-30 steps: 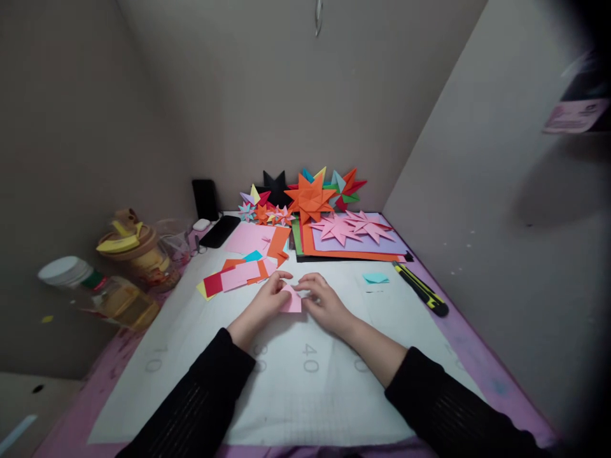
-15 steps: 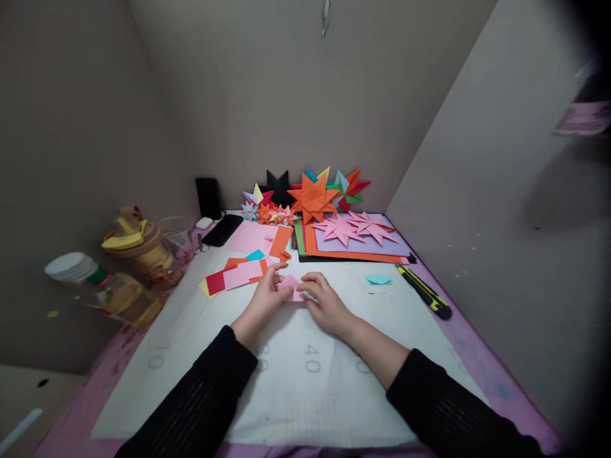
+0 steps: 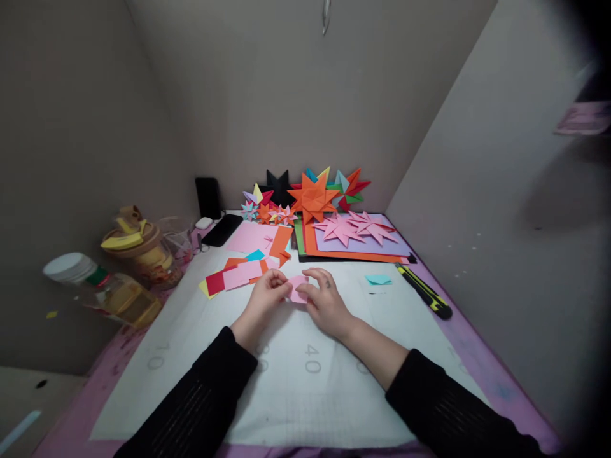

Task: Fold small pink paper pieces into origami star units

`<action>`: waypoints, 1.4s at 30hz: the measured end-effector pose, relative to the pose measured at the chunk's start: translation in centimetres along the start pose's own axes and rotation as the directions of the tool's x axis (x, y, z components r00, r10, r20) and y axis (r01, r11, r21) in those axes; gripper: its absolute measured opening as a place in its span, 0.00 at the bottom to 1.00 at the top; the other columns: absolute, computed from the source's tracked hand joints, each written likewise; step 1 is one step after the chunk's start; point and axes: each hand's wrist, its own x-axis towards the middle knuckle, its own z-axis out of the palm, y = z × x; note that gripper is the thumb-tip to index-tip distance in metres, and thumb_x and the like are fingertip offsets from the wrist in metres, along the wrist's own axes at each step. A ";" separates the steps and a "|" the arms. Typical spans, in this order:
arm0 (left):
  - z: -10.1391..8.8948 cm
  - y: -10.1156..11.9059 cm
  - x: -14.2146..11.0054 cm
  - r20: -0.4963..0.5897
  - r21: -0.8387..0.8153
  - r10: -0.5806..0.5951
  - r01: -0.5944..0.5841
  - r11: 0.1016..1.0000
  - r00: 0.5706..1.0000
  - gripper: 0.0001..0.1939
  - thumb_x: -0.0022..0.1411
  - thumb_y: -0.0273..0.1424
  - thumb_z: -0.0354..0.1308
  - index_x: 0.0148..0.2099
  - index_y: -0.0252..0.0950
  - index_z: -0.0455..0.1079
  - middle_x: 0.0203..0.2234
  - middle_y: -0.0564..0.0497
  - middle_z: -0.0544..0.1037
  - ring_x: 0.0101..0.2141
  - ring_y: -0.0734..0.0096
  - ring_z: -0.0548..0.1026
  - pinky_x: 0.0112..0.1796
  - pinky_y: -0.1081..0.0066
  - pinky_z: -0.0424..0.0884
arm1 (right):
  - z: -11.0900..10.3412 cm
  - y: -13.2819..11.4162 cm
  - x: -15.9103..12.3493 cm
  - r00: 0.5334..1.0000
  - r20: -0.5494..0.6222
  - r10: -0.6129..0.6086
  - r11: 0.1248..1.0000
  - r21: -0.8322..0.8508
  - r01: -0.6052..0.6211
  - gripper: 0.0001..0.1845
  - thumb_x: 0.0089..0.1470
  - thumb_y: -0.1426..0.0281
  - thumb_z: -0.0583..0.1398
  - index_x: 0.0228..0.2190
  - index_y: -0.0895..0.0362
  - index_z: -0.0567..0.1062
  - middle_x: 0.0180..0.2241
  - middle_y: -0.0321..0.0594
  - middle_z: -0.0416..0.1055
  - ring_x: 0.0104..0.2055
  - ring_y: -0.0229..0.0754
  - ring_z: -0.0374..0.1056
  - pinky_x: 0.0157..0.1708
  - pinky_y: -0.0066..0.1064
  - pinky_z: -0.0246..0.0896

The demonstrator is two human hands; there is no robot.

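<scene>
A small piece of pink paper (image 3: 298,295) is held between my two hands above the white sheet. My left hand (image 3: 271,290) pinches its left edge between thumb and fingers. On the other side, my right hand (image 3: 326,300) grips it with the thumb across its face and the fingers curved behind. Whether the paper carries folds is hard to make out. To the right lies a folded light-blue paper (image 3: 379,280), and to the left several cut paper pieces (image 3: 242,275) in pink, red, orange and yellow overlap.
A yellow and black utility knife (image 3: 424,292) lies at the right. Folded paper stars (image 3: 314,197) stand against the back wall, beside stacked coloured sheets (image 3: 356,257). At the left are a phone (image 3: 223,230), a lidded cup (image 3: 151,254) and a bottle of liquid (image 3: 128,300).
The pink paper has turned and shifted slightly right. My right fingers have lifted and spread around it, while my left fingers have closed in on its left edge.
</scene>
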 end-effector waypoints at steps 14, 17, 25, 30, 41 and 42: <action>-0.5 -1.3 0.4 -0.049 0.172 -0.025 0.033 0.984 0.998 0.11 0.41 0.24 0.61 0.28 0.35 0.61 0.21 0.57 0.70 0.22 0.76 0.69 0.26 0.76 0.63 | 0.9 1.6 0.4 0.993 0.100 -0.057 0.997 -0.041 0.061 0.06 0.54 0.73 0.60 0.32 0.51 0.77 0.35 0.39 0.73 0.41 0.44 0.59 0.42 0.39 0.55; -1.1 -1.3 0.6 -0.018 0.340 0.052 -0.043 0.940 0.998 0.08 0.44 0.23 0.58 0.29 0.35 0.63 0.24 0.54 0.73 0.25 0.72 0.71 0.28 0.74 0.65 | 1.0 2.1 0.4 0.985 0.153 -0.082 0.996 -0.014 0.085 0.06 0.53 0.73 0.61 0.31 0.51 0.78 0.33 0.39 0.75 0.39 0.43 0.61 0.40 0.39 0.55; -2.7 -0.7 -0.3 0.520 0.706 0.327 -0.613 0.354 0.789 0.18 0.57 0.19 0.49 0.44 0.41 0.74 0.45 0.46 0.75 0.46 0.61 0.70 0.48 0.58 0.64 | 0.4 3.7 0.7 0.959 0.252 -0.132 0.989 0.100 0.110 0.08 0.56 0.71 0.58 0.34 0.51 0.78 0.34 0.38 0.76 0.39 0.40 0.68 0.40 0.34 0.59; -4.1 -0.1 -0.5 0.735 0.644 0.238 -0.764 0.047 0.635 0.24 0.63 0.22 0.46 0.59 0.42 0.61 0.54 0.46 0.69 0.55 0.56 0.62 0.53 0.51 0.58 | 0.4 4.4 0.7 0.950 0.272 -0.155 0.983 0.138 0.121 0.08 0.57 0.72 0.57 0.34 0.52 0.78 0.39 0.40 0.76 0.42 0.40 0.69 0.42 0.35 0.61; -4.2 0.3 -0.2 0.636 0.704 0.210 -0.670 0.237 0.742 0.22 0.60 0.19 0.46 0.55 0.38 0.65 0.45 0.43 0.75 0.47 0.60 0.70 0.47 0.58 0.66 | 0.3 4.1 0.9 0.944 0.285 -0.168 0.978 0.169 0.123 0.10 0.58 0.73 0.56 0.37 0.52 0.76 0.42 0.40 0.75 0.45 0.40 0.69 0.45 0.36 0.61; -4.1 0.3 -0.2 0.624 0.701 0.203 -0.655 0.283 0.755 0.23 0.59 0.19 0.46 0.55 0.39 0.64 0.45 0.44 0.75 0.47 0.60 0.70 0.47 0.59 0.66 | 0.4 4.0 0.9 0.945 0.282 -0.168 0.978 0.172 0.122 0.10 0.58 0.73 0.56 0.37 0.51 0.76 0.42 0.40 0.75 0.46 0.40 0.69 0.45 0.36 0.62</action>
